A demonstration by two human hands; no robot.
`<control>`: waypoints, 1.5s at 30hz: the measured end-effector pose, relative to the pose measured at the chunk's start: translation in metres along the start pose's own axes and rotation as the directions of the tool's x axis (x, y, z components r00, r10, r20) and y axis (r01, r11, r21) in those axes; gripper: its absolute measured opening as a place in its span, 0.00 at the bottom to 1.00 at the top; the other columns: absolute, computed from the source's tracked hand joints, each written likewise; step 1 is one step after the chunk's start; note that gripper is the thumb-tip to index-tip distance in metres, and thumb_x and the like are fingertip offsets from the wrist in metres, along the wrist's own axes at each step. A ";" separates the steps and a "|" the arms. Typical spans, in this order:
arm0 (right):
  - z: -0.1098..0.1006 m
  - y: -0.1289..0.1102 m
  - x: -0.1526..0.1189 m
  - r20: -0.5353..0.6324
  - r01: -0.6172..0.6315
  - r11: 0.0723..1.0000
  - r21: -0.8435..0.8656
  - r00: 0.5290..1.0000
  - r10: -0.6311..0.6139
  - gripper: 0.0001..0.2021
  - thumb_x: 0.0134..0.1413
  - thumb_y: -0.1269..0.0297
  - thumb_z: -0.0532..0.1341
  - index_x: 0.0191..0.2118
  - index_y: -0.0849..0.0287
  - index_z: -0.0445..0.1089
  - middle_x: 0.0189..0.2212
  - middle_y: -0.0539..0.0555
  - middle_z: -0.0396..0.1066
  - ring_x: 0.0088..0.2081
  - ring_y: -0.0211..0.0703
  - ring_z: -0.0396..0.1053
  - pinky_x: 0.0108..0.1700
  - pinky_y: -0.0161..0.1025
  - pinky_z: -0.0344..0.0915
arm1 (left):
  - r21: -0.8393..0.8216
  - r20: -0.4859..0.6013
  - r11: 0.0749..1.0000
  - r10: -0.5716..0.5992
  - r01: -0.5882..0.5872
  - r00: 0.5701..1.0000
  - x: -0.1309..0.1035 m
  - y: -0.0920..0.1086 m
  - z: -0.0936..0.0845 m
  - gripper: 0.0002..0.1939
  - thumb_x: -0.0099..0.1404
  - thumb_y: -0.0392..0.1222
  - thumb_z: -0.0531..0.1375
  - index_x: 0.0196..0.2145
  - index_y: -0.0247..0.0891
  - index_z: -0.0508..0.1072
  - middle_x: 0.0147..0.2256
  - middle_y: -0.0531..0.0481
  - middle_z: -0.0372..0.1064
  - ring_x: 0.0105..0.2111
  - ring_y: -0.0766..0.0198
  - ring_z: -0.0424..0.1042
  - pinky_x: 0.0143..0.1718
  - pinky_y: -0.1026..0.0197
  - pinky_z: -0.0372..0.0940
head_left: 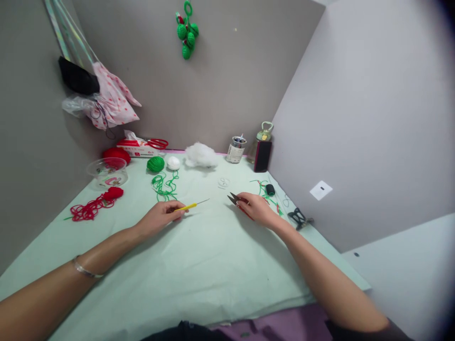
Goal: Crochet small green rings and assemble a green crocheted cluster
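The person wears 1 bracelet (86, 269) on the left forearm, a slim, silvery band with a smooth, shiny surface and pale glints along its curve. Beyond the bracelet, the left hand (166, 215) is bare, with slender fingers; on the near side of the bracelet, the forearm is uncovered out to the picture's edge. Well to the right of the bracelet, the right hand (256, 208) and its forearm are bare too, up to a black sleeve (368, 332) around the upper arm. Lower than the bracelet and to its right, a strip of dark clothing (186, 332) shows, with a small, uneven fold along its top; its finer details are too dim to tell.
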State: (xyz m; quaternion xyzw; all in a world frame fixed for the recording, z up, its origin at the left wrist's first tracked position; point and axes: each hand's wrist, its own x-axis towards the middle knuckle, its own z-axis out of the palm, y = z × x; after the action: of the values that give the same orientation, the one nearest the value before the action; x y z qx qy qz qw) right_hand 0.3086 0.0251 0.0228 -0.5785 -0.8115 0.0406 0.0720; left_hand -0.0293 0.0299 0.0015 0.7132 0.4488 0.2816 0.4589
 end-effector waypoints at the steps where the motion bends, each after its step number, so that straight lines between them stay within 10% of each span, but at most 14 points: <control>1: 0.002 0.001 0.006 -0.018 -0.008 1.000 -0.016 1.000 0.008 0.10 0.67 0.70 0.53 0.44 0.58 0.72 0.38 0.56 0.73 0.36 0.44 0.69 0.38 0.37 0.60 | -0.007 0.004 1.000 -0.002 0.002 1.000 0.000 0.000 0.000 0.19 0.63 0.57 0.60 0.37 0.38 0.78 0.27 0.52 0.70 0.30 0.59 0.68 0.34 0.60 0.60; 9: 0.008 -0.051 0.021 -0.201 0.116 0.990 -0.074 0.971 -0.129 0.14 0.70 0.66 0.51 0.56 0.62 0.67 0.53 0.65 0.69 0.55 0.54 0.64 0.55 0.45 0.58 | -0.052 0.082 0.999 -0.009 0.013 0.997 -0.001 0.002 0.004 0.18 0.64 0.55 0.60 0.38 0.37 0.79 0.28 0.51 0.72 0.31 0.60 0.70 0.35 0.60 0.62; 14: 0.011 -0.099 0.015 -0.038 0.422 0.899 0.113 0.906 -0.421 0.09 0.69 0.65 0.56 0.48 0.59 0.71 0.42 0.60 0.75 0.45 0.50 0.69 0.56 0.46 0.57 | -0.019 0.156 1.000 0.018 -0.015 0.988 -0.005 0.009 0.012 0.19 0.65 0.56 0.59 0.36 0.37 0.79 0.28 0.49 0.74 0.30 0.60 0.71 0.33 0.60 0.63; 18: 0.020 -0.103 0.014 0.020 0.302 0.897 0.323 0.945 -0.325 0.08 0.64 0.75 0.55 0.36 0.59 0.70 0.32 0.55 0.73 0.34 0.44 0.68 0.44 0.41 0.59 | 0.065 0.181 0.997 0.039 -0.052 0.983 -0.001 0.012 -0.010 0.19 0.64 0.57 0.60 0.36 0.39 0.81 0.31 0.47 0.78 0.32 0.56 0.74 0.36 0.58 0.67; 24: 0.018 -0.085 0.015 -0.023 0.143 0.743 0.653 0.985 -0.169 0.07 0.65 0.69 0.52 0.41 0.58 0.67 0.35 0.54 0.75 0.35 0.41 0.70 0.41 0.38 0.64 | 0.286 -0.129 0.950 0.167 -0.124 0.978 0.024 -0.004 -0.060 0.17 0.65 0.55 0.59 0.42 0.40 0.79 0.43 0.45 0.74 0.46 0.51 0.70 0.51 0.51 0.62; 32: 0.024 -0.074 0.027 0.000 0.008 0.423 0.906 1.000 -0.020 0.08 0.57 0.59 0.57 0.37 0.58 0.65 0.32 0.53 0.74 0.28 0.37 0.64 0.34 0.37 0.63 | 0.439 -0.074 0.864 0.310 -0.248 0.948 0.065 -0.021 -0.047 0.06 0.58 0.43 0.63 0.26 0.41 0.76 0.35 0.44 0.73 0.46 0.49 0.66 0.55 0.47 0.57; 36: 0.020 -0.070 0.026 0.010 -0.021 0.312 0.950 0.999 0.037 0.08 0.54 0.60 0.58 0.36 0.58 0.64 0.32 0.53 0.74 0.28 0.36 0.63 0.32 0.36 0.59 | 0.395 -0.121 0.894 0.280 -0.213 0.952 0.082 -0.005 -0.064 0.13 0.63 0.49 0.57 0.34 0.39 0.76 0.40 0.44 0.75 0.43 0.53 0.70 0.50 0.52 0.62; 45: 0.013 -0.075 0.023 0.081 -0.089 0.269 0.959 0.996 0.041 0.08 0.48 0.63 0.62 0.35 0.59 0.68 0.27 0.49 0.72 0.24 0.33 0.54 0.28 0.34 0.50 | 0.457 -0.055 0.875 0.208 -0.161 0.977 0.079 -0.002 -0.071 0.08 0.50 0.48 0.67 0.24 0.43 0.76 0.23 0.51 0.71 0.31 0.57 0.67 0.41 0.57 0.60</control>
State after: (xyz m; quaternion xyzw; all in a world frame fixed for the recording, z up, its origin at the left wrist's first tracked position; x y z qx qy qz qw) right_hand 0.2289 0.0223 0.0232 -0.4497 -0.5995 0.5362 0.3884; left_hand -0.0531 0.1297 0.0289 0.8240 0.4545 0.2486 0.2292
